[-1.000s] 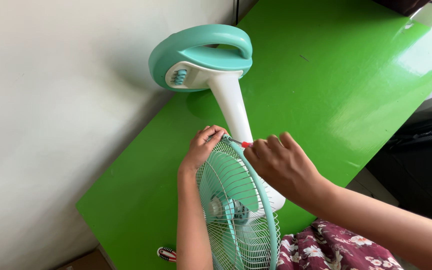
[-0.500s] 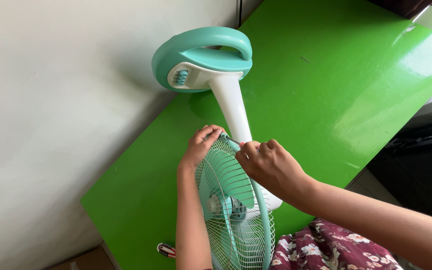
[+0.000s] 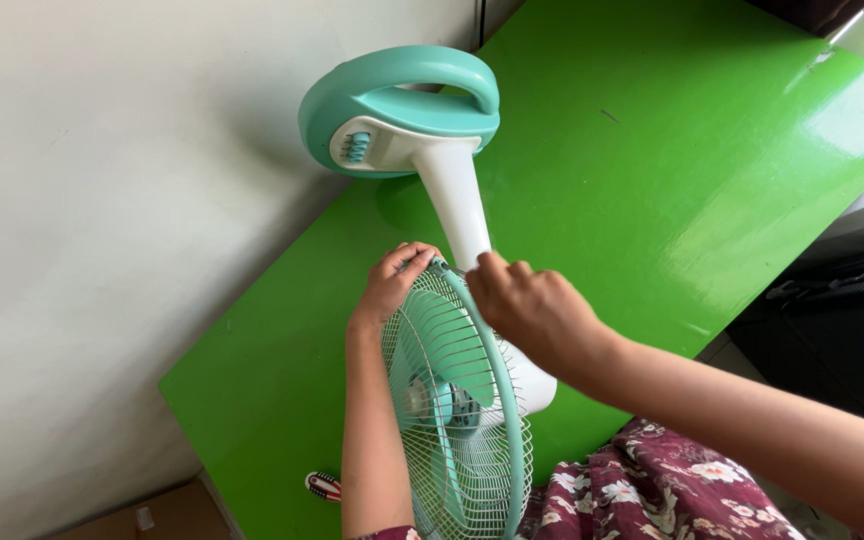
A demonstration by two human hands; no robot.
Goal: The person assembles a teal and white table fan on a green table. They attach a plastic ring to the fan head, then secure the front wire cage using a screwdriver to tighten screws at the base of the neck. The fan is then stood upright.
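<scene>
The green tabletop (image 3: 672, 170) extends beyond and to the right of both hands, running along a pale wall (image 3: 102, 200) on the left-hand side. A table fan (image 3: 452, 220) lies on its side across it. Its round teal base (image 3: 402, 105), fitted with a white panel and a row of teal buttons (image 3: 355, 148), sits well beyond the hands; the white stem (image 3: 455, 205) runs from the base toward them. The wire grille (image 3: 457, 400) with its teal rim stands on edge directly below both hands, with the teal blades visible behind the wires.

The left hand (image 3: 392, 285) is curled over the top of the grille rim, fingers closed on it. The right hand (image 3: 527, 310) is closed just beside it, fingertips pinched at the same point on the rim. What it pinches is hidden by the fingers, possibly a small tool.

Below the right forearm lies maroon floral cloth (image 3: 652, 490). Near the left elbow, at the table edge, rests a small red, white and black object (image 3: 324, 486). A brown box corner (image 3: 152, 515) sits further left of it, bearing a small pale label.
</scene>
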